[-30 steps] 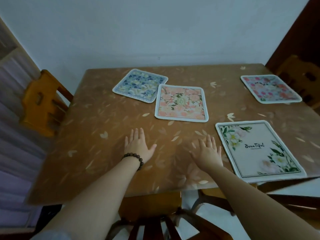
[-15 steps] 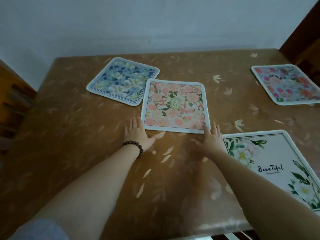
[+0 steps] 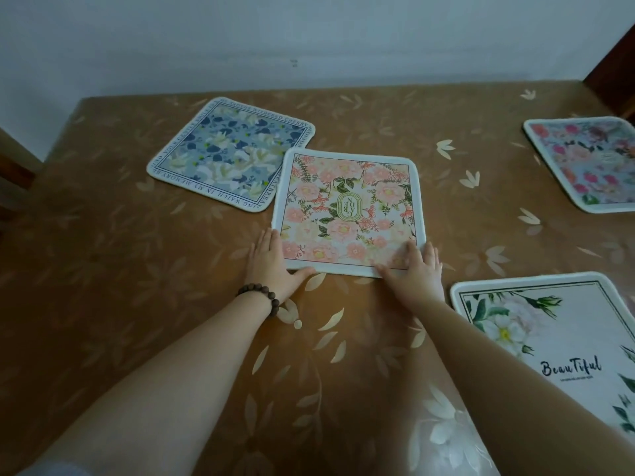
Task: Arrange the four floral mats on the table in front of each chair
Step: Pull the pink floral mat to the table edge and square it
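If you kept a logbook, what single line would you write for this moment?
step: taking pink mat | left hand: flat at near-left corner | right hand: fingers on near-right corner | blue mat: corner under pink mat

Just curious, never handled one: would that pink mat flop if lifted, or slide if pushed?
The pink mat lies thin and flat, so it probably bends when lifted. It looks light. The table looks glossy, so it likely slides easily under the left hand and right hand.
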Tool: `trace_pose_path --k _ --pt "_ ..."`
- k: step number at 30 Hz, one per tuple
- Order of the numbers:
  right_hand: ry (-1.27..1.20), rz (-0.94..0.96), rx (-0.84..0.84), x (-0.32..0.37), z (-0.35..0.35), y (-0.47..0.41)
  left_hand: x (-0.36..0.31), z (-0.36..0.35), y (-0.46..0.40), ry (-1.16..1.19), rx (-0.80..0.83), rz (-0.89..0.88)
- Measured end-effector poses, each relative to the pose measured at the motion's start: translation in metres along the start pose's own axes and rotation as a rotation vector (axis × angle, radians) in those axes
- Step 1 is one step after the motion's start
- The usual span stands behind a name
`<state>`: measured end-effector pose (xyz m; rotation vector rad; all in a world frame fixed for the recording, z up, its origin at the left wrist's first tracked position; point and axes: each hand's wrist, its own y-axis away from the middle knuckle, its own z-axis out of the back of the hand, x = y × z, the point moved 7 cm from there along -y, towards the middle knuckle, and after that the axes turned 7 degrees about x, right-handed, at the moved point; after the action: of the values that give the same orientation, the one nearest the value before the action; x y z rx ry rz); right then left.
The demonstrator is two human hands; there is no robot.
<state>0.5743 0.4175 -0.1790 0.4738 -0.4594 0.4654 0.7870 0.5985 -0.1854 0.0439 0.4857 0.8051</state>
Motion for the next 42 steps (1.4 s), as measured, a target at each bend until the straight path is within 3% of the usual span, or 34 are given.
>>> trace_pose_path --k 15,20,28,34,38,42 --pt "-0.088 -0.007 0.031 -0.011 0.006 0.023 -0.001 0.007 0.036 0.201 -0.038 -0.031" --pt "-0.057 -0.010 0.076 -0.013 -0.008 0.058 0.010 0.002 0.076 0.199 0.007 0.031" --pt "-0.110 0.099 0.160 0.017 -0.054 0.142 0.013 -0.013 0.159 0.179 0.081 -0.020" --pt "-0.116 0.086 0.113 0.021 -0.054 0.153 0.013 -0.010 0.164 0.130 0.087 -0.013" --pt "-0.085 0.082 -0.003 0.015 -0.037 0.140 0.019 0.003 0.145 0.137 0.019 0.041" --pt "-0.030 0.061 0.002 0.005 -0.034 0.133 0.017 0.018 0.131 0.034 -0.056 0.020"
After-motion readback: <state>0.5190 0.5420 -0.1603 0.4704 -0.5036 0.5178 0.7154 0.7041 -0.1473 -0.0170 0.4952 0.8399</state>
